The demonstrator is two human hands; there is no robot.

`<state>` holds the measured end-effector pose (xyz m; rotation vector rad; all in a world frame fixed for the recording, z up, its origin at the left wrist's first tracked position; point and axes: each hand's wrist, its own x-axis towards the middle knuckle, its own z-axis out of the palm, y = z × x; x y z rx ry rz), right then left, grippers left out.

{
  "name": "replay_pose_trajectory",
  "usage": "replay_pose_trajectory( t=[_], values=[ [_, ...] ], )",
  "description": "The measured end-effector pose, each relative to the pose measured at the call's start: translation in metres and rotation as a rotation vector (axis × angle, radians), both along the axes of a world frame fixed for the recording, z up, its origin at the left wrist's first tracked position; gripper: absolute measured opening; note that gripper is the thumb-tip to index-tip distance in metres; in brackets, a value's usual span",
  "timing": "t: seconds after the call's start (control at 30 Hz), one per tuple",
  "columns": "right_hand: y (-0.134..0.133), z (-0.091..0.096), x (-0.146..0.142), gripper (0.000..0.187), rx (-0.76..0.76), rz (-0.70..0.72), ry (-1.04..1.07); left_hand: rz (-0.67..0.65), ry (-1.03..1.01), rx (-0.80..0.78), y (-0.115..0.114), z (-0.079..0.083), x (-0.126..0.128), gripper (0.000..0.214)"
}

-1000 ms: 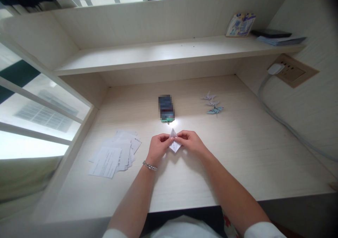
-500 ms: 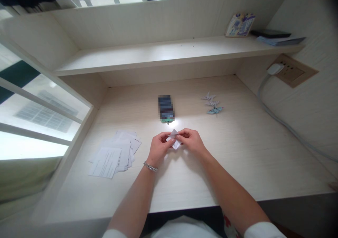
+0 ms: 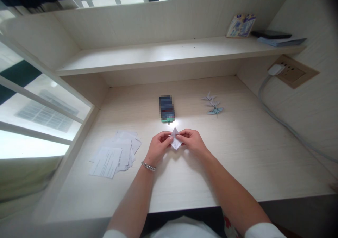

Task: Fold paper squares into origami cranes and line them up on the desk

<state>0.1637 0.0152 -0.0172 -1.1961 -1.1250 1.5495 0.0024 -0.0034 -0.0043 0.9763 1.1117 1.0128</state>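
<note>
Between my two hands is a small piece of folded white paper [image 3: 175, 143], diamond-shaped, with one point toward the back of the desk. My left hand [image 3: 159, 145] pinches its left side, the thumb lying on top. On the right side, my right hand [image 3: 193, 141] grips it between thumb and fingers. Just beyond the paper a phone [image 3: 167, 107], blurred into blocks, lies on the desk. Several folded paper cranes [image 3: 215, 110] rest farther back to the right, one bluish and the others white.
Loose printed paper sheets [image 3: 107, 162] lie in a pile at the left. A shelf [image 3: 148, 58] runs along the back, holding a small carton [image 3: 241, 26] and a dark flat object [image 3: 271, 34]. From a wall socket [image 3: 295, 72], a grey cable [image 3: 287, 129] trails down the right side.
The folded paper now shows as a narrower, more even diamond, its left flap no longer sticking out. My fingers have shifted slightly around it; the other things stay put.
</note>
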Motion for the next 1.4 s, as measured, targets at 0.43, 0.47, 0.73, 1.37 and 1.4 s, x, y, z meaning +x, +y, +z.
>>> replay_pose_trajectory(
  t=[0.43,0.47,0.73,1.37,1.4],
  values=[
    [-0.003,0.011,0.005,0.021,-0.078,0.086,0.167,0.097,-0.103,-0.049,0.002,0.001,-0.001,0.015],
    [-0.003,0.011,0.005,0.021,-0.08,0.087,0.162,0.091,-0.099,-0.057,0.003,0.001,-0.001,0.014],
    [-0.002,0.008,0.003,0.022,0.03,0.077,-0.044,0.096,-0.059,-0.026,0.002,-0.003,0.002,0.029],
    [0.001,-0.004,0.0,0.041,0.017,-0.031,0.097,-0.014,0.057,-0.154,0.0,-0.007,0.007,0.032],
    [0.0,-0.003,-0.001,0.043,0.015,-0.022,0.1,-0.031,0.081,-0.144,-0.001,-0.008,0.007,0.031]
  ],
)
